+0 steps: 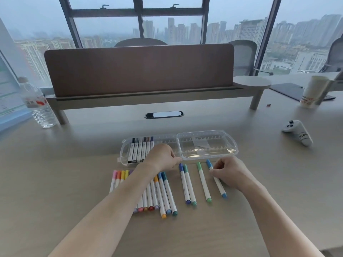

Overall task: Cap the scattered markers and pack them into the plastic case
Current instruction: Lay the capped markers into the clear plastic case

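A clear plastic case [207, 145] lies open on the desk, with several dark-capped markers [141, 149] slotted in its left half. A row of capped markers [159, 193] lies in front of it, partly hidden under my left forearm. To the right lie a dark blue marker [184, 184], a teal one [190, 186], a green one [203, 182] and a light blue marker [220, 186]. My left hand [162, 156] is curled at the case's front edge; what it holds is hidden. My right hand [230, 173] pinches the light blue marker against the desk.
A water bottle [38, 106] stands at the back left by a screen [7, 93]. A paper cup [313, 91] and a dark folder [295, 90] are at the back right, a white game controller [298, 132] nearer. A desk divider shelf [141, 75] runs behind the case.
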The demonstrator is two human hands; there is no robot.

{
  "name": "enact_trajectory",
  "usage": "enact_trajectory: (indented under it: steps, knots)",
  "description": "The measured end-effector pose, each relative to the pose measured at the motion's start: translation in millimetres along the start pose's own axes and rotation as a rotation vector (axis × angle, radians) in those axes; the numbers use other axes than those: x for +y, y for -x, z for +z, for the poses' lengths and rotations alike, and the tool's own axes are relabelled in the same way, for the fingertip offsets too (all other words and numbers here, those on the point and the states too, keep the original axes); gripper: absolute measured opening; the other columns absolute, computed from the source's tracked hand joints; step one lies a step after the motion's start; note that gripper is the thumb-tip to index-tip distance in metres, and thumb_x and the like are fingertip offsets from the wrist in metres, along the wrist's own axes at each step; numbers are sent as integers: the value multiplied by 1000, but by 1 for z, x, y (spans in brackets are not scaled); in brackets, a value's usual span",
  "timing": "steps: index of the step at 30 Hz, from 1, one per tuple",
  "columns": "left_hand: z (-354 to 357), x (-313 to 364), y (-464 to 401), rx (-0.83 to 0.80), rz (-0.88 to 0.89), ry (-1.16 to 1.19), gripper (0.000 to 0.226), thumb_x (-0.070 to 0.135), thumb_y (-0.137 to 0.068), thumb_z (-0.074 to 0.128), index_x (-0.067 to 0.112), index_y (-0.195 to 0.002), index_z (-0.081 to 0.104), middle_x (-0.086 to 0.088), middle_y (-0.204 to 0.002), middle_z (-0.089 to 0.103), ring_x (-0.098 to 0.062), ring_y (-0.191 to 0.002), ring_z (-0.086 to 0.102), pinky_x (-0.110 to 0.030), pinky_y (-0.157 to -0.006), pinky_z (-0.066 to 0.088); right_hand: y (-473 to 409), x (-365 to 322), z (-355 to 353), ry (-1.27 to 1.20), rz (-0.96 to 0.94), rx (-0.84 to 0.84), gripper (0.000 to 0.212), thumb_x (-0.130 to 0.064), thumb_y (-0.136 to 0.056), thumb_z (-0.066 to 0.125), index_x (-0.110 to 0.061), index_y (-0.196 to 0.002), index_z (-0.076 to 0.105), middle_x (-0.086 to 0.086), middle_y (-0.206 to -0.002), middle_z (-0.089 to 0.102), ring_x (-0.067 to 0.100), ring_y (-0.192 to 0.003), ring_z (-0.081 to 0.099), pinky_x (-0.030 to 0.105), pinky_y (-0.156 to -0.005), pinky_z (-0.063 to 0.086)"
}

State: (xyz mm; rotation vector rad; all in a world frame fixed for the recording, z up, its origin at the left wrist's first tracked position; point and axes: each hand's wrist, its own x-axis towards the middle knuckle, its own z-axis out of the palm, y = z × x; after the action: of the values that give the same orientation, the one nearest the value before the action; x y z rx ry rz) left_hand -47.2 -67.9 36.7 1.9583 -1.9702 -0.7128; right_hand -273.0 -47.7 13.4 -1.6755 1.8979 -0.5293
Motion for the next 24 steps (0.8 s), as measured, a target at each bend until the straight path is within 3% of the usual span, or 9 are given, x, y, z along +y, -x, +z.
enact_trajectory:
  steps: [3,7,13,16,19,24]
  knots:
    - [6,4,-7,-20,-4,-33,49,50,-90,67,4,-73,68,-11,-73,69,-23,-68,65,-42,-87,58,2,0,1,18,0,2,8,-25,-79,77,-22,-77,70,-7,-80,67,10,-77,61,29,-71,54]
    - [6,6,-10,-43,-16,-48,42,46,-84,75,4,-87,77,-10,-87,77,-23,-88,73,-41,-85,58,3,2,-1,6,10,-5,13,-28,-76,81,-22,-79,70,-7,-82,66,8,-74,60,22,-61,47]
    - [0,7,-12,-100,-92,-67,28,35,-80,80,8,-85,77,-5,-79,77,-20,-79,75,-37,-82,61,2,1,-2,27,8,-32,19,-32,-73,83,-22,-80,69,-6,-83,66,9,-74,61,21,-59,45]
    - [1,10,-14,-122,-158,1,22,22,-81,80,3,-81,69,-9,-80,75,-19,-66,71,-30,-65,61,2,-1,1,30,-5,-35,20,-34,-72,84,-23,-80,69,-6,-83,67,9,-75,61,21,-60,47]
    - [3,13,-11,-122,-166,16,16,15,-82,77,7,-75,65,-3,-71,69,-13,-58,65,-22,-52,52,2,-3,4,19,-23,-33,22,-35,-71,84,-23,-81,69,-6,-83,67,9,-76,62,22,-62,49]
    - [8,10,-10,-88,-132,-50,11,21,-79,73,11,-76,70,-3,-73,73,-16,-65,70,-29,-63,57,6,-5,5,20,-73,-30,20,-31,-72,84,-22,-82,69,-6,-81,66,8,-72,60,19,-58,45]
